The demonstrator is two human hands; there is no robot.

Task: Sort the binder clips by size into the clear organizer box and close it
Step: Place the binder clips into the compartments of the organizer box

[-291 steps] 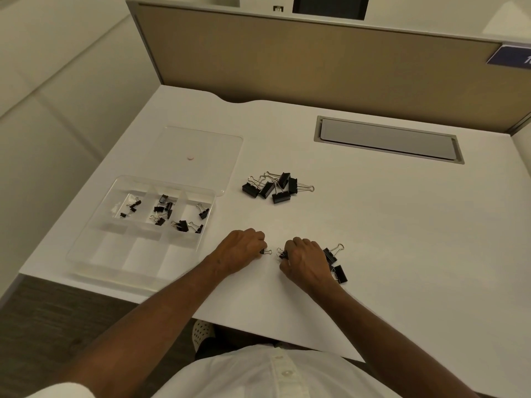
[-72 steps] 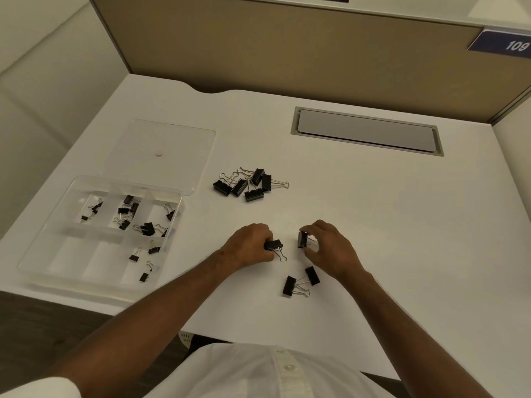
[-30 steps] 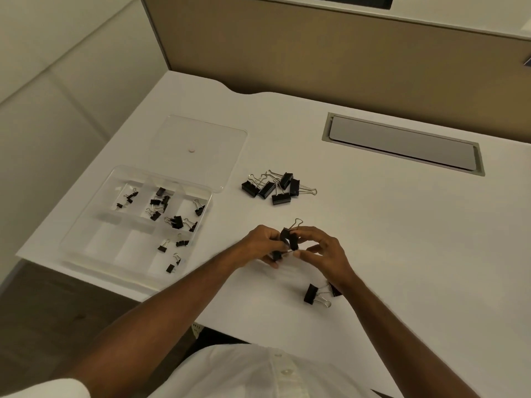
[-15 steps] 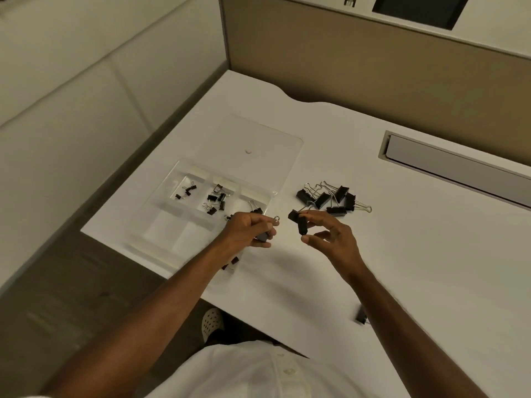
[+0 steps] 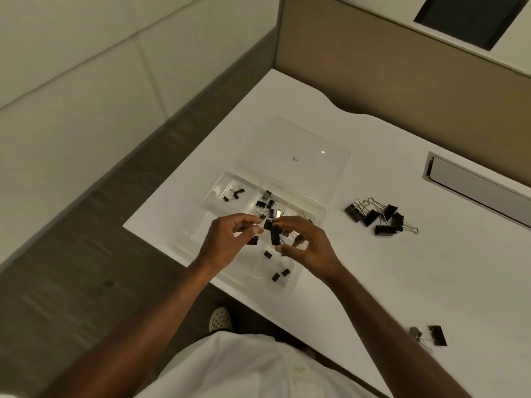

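Observation:
The clear organizer box (image 5: 224,179) lies open on the white desk, its lid (image 5: 313,156) flat behind it. Small black binder clips (image 5: 234,193) sit in its far compartments, and a few more (image 5: 277,275) lie in a near one. Both hands hover over the box. My left hand (image 5: 230,239) pinches a black binder clip (image 5: 267,224). Just right of it, my right hand (image 5: 307,245) grips another black binder clip (image 5: 275,235) between thumb and fingers. A pile of larger clips (image 5: 376,216) lies right of the box.
One more black clip (image 5: 436,336) lies on the desk near my right forearm. A grey cable tray (image 5: 474,185) is set into the desk at the right. A tan partition (image 5: 402,81) stands behind. The desk edge (image 5: 149,239) drops to the floor on the left.
Both hands, each with a clip, have moved left from the desk to above the organizer box. The view has swung left and down.

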